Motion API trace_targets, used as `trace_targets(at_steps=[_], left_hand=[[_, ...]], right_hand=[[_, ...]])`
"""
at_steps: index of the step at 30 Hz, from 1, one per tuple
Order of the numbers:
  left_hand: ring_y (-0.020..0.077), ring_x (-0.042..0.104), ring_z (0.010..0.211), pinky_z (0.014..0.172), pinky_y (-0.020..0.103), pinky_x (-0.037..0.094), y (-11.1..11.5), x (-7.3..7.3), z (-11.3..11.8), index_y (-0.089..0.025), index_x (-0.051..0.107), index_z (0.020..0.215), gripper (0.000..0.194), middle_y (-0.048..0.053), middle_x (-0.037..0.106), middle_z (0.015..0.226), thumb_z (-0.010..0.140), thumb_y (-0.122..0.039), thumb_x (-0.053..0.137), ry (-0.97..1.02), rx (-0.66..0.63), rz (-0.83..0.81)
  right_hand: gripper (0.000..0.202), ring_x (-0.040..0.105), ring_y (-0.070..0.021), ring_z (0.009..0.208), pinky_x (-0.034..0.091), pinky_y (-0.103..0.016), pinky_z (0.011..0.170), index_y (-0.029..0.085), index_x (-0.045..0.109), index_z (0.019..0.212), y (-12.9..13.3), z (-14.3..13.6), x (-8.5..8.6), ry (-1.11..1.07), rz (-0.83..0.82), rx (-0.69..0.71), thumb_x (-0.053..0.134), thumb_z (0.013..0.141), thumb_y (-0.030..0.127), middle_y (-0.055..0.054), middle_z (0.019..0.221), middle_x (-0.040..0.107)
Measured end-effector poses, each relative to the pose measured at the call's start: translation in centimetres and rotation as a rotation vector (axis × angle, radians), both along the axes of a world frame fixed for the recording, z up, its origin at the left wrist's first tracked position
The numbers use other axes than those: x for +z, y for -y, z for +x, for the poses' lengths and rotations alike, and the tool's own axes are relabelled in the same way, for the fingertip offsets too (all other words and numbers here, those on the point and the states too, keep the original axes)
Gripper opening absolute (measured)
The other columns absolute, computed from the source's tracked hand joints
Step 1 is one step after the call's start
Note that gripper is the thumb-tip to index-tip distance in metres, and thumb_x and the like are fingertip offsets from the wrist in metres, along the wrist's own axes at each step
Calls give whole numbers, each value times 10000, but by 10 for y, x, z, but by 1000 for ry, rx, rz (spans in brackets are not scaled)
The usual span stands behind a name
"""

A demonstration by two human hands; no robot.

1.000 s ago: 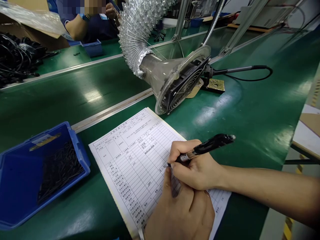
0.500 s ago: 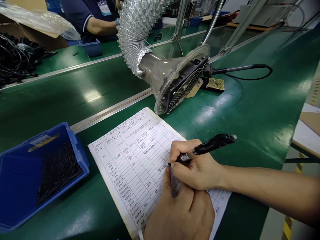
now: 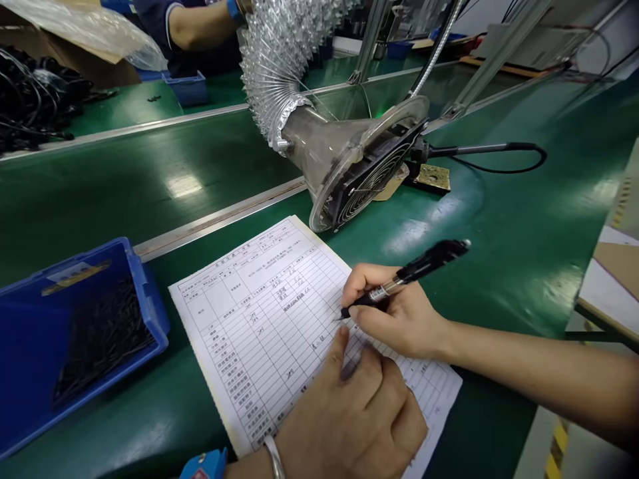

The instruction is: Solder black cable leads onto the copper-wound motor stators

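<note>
Paper form (image 3: 277,309), white, rectangular and printed with a black grid, lies slantwise on the smooth green tabletop (image 3: 519,246); over its right half, the bare right hand (image 3: 399,316) holds a slim black pen with a clear section of barrel (image 3: 407,273), thumb and fingers closed round its lower end; the nib points down at the form's ruled cells, though whether it touches cannot be told; the bare left hand (image 3: 357,412), with a silver bangle (image 3: 274,458) at its wrist, lies palm down across the form's lower part, grasping nothing, fingers loosely bent and index fingertip just below the nib.

As for progress, several cells in the form's upper rows bear handwriting, with a few entries farther down, one of them just left of the left index finger; many visible cells are blank, so the sheet looks only partly filled; what lies under the hands cannot be judged.

Left of the form sits an open blue plastic bin (image 3: 24,352) with a heap of small, dark, slender pieces (image 3: 102,339); beyond the form's far corner rests a clear, funnel-shaped plastic hood (image 3: 324,146), joined to a crinkled silver duct (image 3: 277,66).
</note>
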State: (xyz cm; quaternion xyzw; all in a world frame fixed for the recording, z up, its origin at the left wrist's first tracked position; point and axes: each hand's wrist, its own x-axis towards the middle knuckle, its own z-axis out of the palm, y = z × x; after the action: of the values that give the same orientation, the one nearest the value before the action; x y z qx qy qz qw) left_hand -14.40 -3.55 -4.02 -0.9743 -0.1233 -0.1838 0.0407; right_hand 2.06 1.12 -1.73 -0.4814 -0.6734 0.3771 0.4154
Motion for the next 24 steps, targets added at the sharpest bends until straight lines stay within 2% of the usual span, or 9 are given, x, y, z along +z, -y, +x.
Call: trace_targets(at_steps=[3, 7, 24], left_hand=[[336, 490, 1201, 1021, 564, 373, -3, 0, 1, -123, 580, 1155, 308, 151, 585, 1251, 942, -290, 432, -24, -26, -13], [353, 464, 1228, 1045, 588, 339, -3, 0, 0, -130, 573, 1174, 308, 160, 532, 1323, 905, -248, 481, -56, -35, -24], [362, 478, 1213, 1052, 598, 327, 0, -2, 0, -110, 564, 1187, 333, 177, 523, 1320, 884, -231, 496, -68, -40, -27]], right_hand=[[74, 402, -81, 449, 329, -199, 408, 166, 552, 647, 3, 0, -3, 4, 54, 1, 494, 641, 122, 35, 549, 491], [85, 380, -67, 432, 304, -182, 397, 164, 544, 627, 4, -2, -3, -21, 66, 47, 496, 620, 94, 47, 522, 478], [108, 387, -68, 433, 311, -184, 405, 167, 542, 609, 3, -3, -4, -18, 131, 60, 478, 609, 79, 48, 509, 486]])
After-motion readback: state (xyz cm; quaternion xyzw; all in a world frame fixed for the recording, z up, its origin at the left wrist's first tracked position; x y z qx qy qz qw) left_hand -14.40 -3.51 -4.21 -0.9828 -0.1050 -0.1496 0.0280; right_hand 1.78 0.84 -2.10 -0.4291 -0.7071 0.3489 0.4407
